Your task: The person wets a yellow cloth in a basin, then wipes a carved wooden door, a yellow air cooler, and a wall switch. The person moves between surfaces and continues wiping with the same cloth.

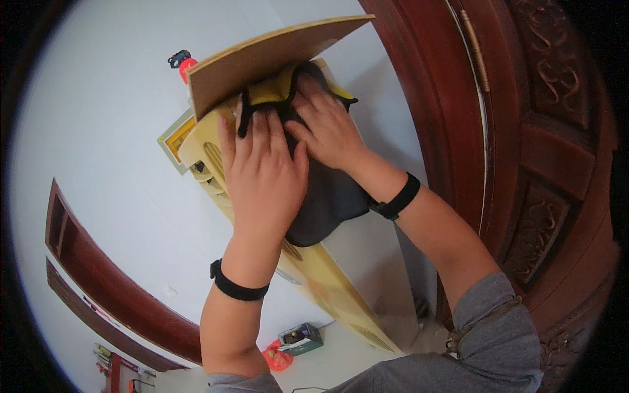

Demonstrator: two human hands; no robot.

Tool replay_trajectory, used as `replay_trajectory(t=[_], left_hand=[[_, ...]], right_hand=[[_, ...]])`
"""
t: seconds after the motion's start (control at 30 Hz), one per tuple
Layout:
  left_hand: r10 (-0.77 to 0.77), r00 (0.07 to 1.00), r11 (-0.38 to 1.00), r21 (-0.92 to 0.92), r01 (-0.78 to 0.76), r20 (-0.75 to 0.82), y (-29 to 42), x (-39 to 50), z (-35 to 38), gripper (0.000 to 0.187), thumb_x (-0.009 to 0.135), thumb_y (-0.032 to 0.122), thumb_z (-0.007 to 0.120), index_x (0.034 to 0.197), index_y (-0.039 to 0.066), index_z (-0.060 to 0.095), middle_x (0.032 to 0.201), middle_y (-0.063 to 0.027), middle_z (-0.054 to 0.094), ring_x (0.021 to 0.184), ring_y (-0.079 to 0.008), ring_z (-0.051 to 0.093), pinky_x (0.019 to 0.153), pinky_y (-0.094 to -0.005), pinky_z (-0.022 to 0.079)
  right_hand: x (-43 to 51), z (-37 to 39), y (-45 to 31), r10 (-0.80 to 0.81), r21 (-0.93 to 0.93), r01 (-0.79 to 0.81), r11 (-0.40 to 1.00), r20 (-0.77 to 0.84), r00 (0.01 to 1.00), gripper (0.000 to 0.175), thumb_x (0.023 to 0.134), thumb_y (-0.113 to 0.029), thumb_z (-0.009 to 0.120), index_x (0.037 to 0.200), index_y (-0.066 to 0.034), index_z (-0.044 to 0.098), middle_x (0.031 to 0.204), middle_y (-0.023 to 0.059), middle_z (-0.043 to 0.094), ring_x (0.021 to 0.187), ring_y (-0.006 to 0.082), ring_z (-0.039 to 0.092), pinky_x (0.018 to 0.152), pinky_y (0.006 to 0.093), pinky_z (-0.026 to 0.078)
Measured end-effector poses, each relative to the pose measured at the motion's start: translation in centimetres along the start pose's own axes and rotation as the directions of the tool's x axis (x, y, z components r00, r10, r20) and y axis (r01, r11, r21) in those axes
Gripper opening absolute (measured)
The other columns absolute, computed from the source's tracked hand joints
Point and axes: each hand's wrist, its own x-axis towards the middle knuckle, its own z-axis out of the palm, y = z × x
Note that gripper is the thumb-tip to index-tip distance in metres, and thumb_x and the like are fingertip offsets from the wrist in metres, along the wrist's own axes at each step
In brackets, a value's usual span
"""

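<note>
A two-sided cloth (327, 196), dark grey with a yellow reverse and black edging, lies bunched against the top of a tall cream plastic appliance (329, 285). My left hand (265, 172) presses on the cloth with its fingers extended; its little finger lies along the cream front. Farther right, my right hand (324, 123) holds the cloth's upper folds, thumb close to the left thumb. The black edging crosses the left fingers, and some fingertips are hidden by folds. Just above both hands, a tilted brown board (275, 54) overhangs the appliance top.
A carved dark red wooden door (550, 123) and its frame stand at the right. Behind the appliance is a white wall (123, 123) with a yellow-and-grey framed panel (177, 142). On the floor sit a dark green box (300, 339) and a red plastic bag (278, 356).
</note>
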Motion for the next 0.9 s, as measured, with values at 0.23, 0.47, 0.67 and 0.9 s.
replay_trajectory(t=[0.23, 0.47, 0.67, 0.9], left_hand=[[0.144, 0.96, 0.989, 0.003, -0.149, 0.24, 3.5, -1.6, 2.0, 0.051, 0.089, 0.025, 0.062, 0.131, -0.005, 0.059, 0.132, -0.0208, 0.061, 0.137, -0.0388, 0.045, 0.123, -0.0546, 0.02], [0.229, 0.873, 0.968, -0.196, -0.157, 0.43, 8.8, -10.0, 1.7, 0.05, 0.088, 0.021, 0.06, 0.13, -0.005, 0.06, 0.133, -0.0186, 0.06, 0.149, -0.0387, 0.031, 0.125, -0.0519, 0.017], [0.268, 0.742, 0.896, -0.442, 0.043, 0.615, 15.6, -21.4, 2.1, 0.052, 0.087, 0.019, 0.056, 0.133, -0.006, 0.058, 0.136, -0.019, 0.059, 0.148, -0.0363, 0.032, 0.125, -0.0474, 0.019], [0.411, 0.604, 0.788, -0.599, 0.141, 0.683, 19.7, -28.4, 0.5, 0.06, 0.088, 0.015, 0.059, 0.143, -0.007, 0.046, 0.151, -0.024, 0.044, 0.146, -0.0387, 0.034, 0.123, -0.0481, 0.022]], right_hand=[[-6.4, -0.2, 0.4, 0.145, -0.08, -0.146, 0.986, -0.024, 0.989, 0.05, 0.1, -0.033, 0.055, 0.129, 0.0082, 0.053, 0.145, 0.0335, 0.041, 0.138, 0.0502, 0.037, 0.116, 0.0579, 0.029], [-19.3, -2.7, -2.6, 0.367, -0.098, -0.354, 0.93, 0.184, 0.912, 0.046, 0.097, -0.026, 0.056, 0.127, 0.0087, 0.053, 0.146, 0.0373, 0.037, 0.138, 0.0553, 0.033, 0.117, 0.0631, 0.023], [-34.5, -4.6, -7.2, 0.608, -0.221, -0.566, 0.794, 0.322, 0.726, 0.054, 0.095, -0.026, 0.06, 0.138, 0.0043, 0.048, 0.15, 0.0323, 0.037, 0.142, 0.0511, 0.031, 0.12, 0.0587, 0.021], [-41.3, -9.2, -13.4, 0.852, -0.073, -0.938, 0.34, 0.446, 0.274, 0.067, 0.095, -0.033, 0.057, 0.148, 0.001, 0.037, 0.154, 0.0254, 0.035, 0.15, 0.0446, 0.02, 0.123, 0.0568, 0.012]])
